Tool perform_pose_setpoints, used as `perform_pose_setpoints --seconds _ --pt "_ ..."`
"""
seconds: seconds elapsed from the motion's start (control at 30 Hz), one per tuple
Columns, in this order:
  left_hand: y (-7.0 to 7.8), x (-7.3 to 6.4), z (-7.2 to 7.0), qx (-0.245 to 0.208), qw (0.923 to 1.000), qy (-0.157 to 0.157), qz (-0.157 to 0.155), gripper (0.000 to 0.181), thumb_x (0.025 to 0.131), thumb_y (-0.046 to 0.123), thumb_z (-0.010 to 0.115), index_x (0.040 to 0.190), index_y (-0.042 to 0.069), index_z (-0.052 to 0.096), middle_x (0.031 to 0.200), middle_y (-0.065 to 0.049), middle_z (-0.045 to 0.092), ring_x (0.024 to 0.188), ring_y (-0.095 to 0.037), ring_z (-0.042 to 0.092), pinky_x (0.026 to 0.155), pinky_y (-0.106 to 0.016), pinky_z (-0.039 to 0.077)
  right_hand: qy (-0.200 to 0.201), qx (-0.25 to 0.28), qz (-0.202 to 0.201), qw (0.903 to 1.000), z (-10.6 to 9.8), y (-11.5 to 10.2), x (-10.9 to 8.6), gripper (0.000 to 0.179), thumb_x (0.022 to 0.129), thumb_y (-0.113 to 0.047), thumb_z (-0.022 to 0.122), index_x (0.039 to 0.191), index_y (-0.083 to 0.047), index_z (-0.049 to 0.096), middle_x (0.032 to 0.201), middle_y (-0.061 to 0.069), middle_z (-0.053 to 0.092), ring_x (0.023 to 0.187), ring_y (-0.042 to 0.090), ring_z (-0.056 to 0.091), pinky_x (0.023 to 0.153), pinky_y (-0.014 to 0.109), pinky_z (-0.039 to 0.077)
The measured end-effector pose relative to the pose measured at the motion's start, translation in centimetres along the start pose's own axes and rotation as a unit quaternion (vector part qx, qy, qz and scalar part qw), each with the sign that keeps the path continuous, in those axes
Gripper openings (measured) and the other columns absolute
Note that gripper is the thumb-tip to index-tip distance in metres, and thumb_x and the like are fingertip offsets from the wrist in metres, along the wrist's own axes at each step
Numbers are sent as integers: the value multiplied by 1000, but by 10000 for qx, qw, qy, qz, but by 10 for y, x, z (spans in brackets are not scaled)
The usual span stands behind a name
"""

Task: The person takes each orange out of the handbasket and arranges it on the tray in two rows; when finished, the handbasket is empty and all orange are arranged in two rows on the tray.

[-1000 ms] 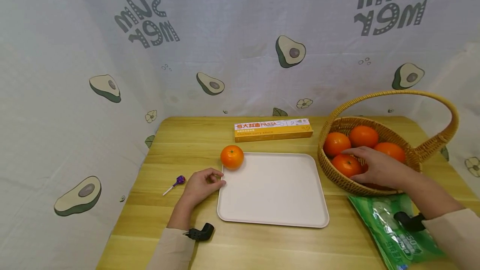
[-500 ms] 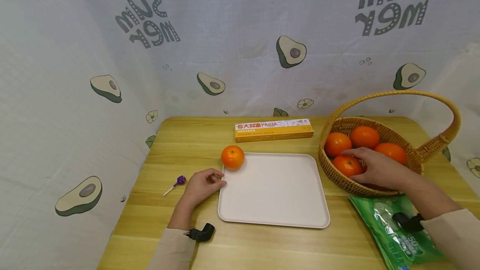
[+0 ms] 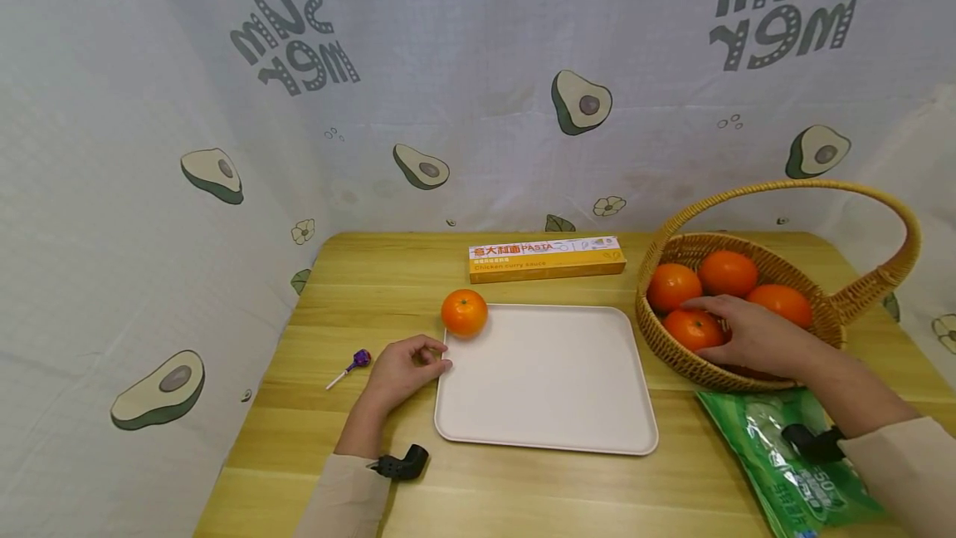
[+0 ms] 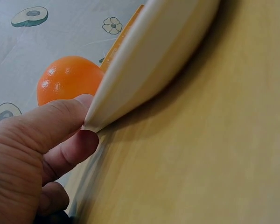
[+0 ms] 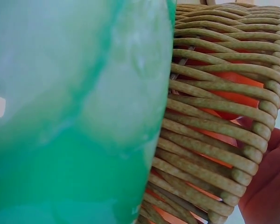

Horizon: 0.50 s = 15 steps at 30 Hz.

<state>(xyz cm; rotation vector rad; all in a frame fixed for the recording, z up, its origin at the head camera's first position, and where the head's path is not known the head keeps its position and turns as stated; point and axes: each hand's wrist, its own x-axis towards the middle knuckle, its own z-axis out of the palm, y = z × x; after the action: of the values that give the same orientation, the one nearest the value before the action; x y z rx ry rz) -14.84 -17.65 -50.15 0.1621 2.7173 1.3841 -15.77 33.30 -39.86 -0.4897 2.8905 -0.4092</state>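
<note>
Wicker basket (image 3: 675, 362) sits beneath the right hand (image 3: 756, 335), fingers part-closed round one orange (image 3: 691, 328) — unmoved this past second, so work stands at the grip — with white tray (image 3: 548, 393) pinched edgewise by the left hand (image 3: 402, 369), another orange (image 3: 465, 313) just beyond those fingertips.

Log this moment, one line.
left hand: pinches white tray at rim; right hand: holds orange in wicker basket; second orange: at tray corner

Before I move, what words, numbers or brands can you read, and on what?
"意大利面 PASTA": yellow-and-white box.
"Chicken curry sauce": same box, lower down.
"sum mer", mirrored, twice: curtain.
"50": green bag.
Too small or blurred: the box's other small print and the bag's remaining lettering.
</note>
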Motion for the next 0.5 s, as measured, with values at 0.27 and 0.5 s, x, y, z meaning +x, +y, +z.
perform_pose_setpoints --seconds 0.27,0.5 --pt "2 -1 0 66 9999 98 8 17 83 27 85 98 22 77 75 9 66 68 -11 55 62 -23 43 194 -62 -248 9995 1 -1 -2 64 80 -32 86 132 -4 62 127 26 64 112 42 62 94 63 50" --pt "1 -1 1 45 9999 95 42 17 84 27 85 98 22 77 75 9 66 68 -11 55 62 -24 43 186 33 -204 9996 -2 -1 -3 67 78 -35 88 132 -3 63 127 25 64 110 41 62 93 63 51"
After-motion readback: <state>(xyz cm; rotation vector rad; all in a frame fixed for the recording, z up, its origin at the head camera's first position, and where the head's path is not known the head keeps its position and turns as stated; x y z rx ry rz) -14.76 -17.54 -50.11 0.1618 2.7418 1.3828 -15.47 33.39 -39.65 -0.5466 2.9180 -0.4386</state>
